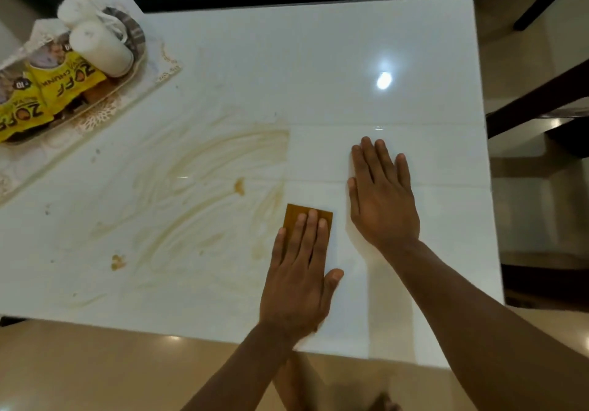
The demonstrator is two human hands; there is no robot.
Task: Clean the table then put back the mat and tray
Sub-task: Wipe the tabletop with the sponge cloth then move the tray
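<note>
Left hand [299, 270] pressing flat on brown sponge [307, 219], grip open, nothing clamped. Right hand [381, 197] flat on worktop [318, 59], open. Brown smears [223, 155] left of grip uncleaned; right side looks clean. Tray [127, 72] on mat [95, 117] far left, not put back.

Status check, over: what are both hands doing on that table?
Left hand flat on brown cloth, wiping. Right hand flat on table. Brown smears remain left. Tray on mat at far-left corner.
</note>
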